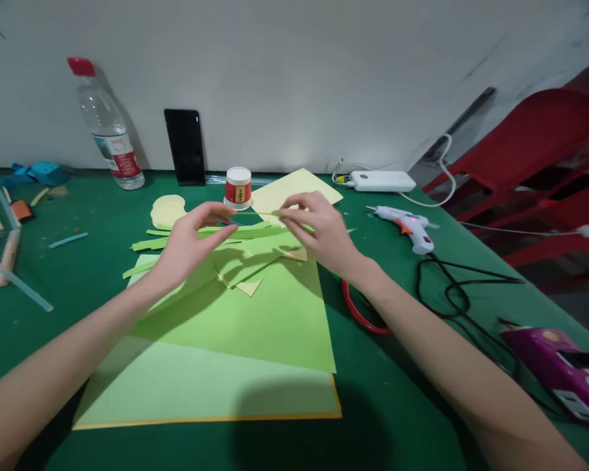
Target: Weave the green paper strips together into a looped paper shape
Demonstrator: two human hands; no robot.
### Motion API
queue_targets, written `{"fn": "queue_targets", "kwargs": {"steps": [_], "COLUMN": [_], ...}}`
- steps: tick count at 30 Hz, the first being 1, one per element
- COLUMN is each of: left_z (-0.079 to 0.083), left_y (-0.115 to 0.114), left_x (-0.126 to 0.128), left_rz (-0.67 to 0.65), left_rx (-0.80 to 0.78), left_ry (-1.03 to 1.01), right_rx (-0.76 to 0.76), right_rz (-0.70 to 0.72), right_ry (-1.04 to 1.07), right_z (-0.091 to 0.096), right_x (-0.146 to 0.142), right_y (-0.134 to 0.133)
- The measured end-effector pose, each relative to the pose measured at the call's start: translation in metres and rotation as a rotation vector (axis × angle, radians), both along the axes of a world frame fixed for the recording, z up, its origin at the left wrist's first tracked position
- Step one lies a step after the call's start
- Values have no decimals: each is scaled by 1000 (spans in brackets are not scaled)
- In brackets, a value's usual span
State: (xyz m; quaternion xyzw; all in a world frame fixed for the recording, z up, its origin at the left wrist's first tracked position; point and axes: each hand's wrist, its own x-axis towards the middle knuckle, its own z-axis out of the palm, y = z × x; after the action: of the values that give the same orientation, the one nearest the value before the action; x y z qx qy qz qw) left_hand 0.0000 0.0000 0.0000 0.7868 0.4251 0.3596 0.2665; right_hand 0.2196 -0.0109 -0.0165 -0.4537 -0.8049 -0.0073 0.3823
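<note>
My left hand (pixel 192 239) and my right hand (pixel 319 232) are raised over the green table, fingers pinched on the two ends of a thin green paper strip (pixel 256 213) stretched between them. Beneath lie several cut green paper strips (pixel 157 244) and small yellow scraps (pixel 249 286) on top of large light-green paper sheets (pixel 255 327). A small white cup with a red label (pixel 238 187) stands just behind the hands. A pale yellow sheet (pixel 294 186) lies beside the cup.
A water bottle (pixel 107 127) and a black phone (pixel 185 146) lean at the wall. A white glue gun (pixel 408 227), its black cable (pixel 451 288), a power bank (pixel 381 180), red-handled scissors (pixel 360 313) and a purple device (pixel 559 369) lie right. Glue sticks (pixel 10 275) lie left.
</note>
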Motion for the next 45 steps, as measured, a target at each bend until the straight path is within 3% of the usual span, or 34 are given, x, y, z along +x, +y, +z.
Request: {"fn": "queue_targets", "kwargs": {"steps": [3,6,9,12,14,17,21,25,28,30,33,36,38,42,45], "left_z": [-11,-31,-48,-56,-57,-51,-28,2,16,20,24,29,32,35,36], "left_y": [-4,-9,-13,-16,-17,-15,-11,-17,-29,-36,-43,-48,-52,-58,-59], "left_x": [4,9,13,16,16,15,10,7,9,12,14,14,14,12,12], "left_rz": [-64,-159,-264,-367,-401,-359,-217,-317,-297,-231,-187,-288,-344,-380,-445], "left_rx": [57,124,167,200,201,177,79,-316,-384,-333,-250,-309,-369,-423,-485], "left_ry": [83,185,280,343,347,290,113,-140,-36,-14,-9,-13,-16,16,-113], "right_rx": [84,28,-278,-572,-684,-887,-1197,-1360,-1353,-1328,-1135,-774,-619,-515,-499], "right_rz": [-116,-167,-112,-75,-32,126,390,537,562,526,317,138,115,149,182], "right_ry": [157,495,966,1189,1283,1374,1155,977,841,599,206,234,290,300,289], "right_z": [15,32,50,63,66,61,40,15,10,19,43,62,68,69,68], "right_x": [2,1,1,2,0,-10,-35,-56,-55,-46,-26,-13,-12,-18,-21], "right_y": [-9,-19,-27,-31,-33,-39,-46,-49,-48,-48,-51,-58,-63,-71,-73]}}
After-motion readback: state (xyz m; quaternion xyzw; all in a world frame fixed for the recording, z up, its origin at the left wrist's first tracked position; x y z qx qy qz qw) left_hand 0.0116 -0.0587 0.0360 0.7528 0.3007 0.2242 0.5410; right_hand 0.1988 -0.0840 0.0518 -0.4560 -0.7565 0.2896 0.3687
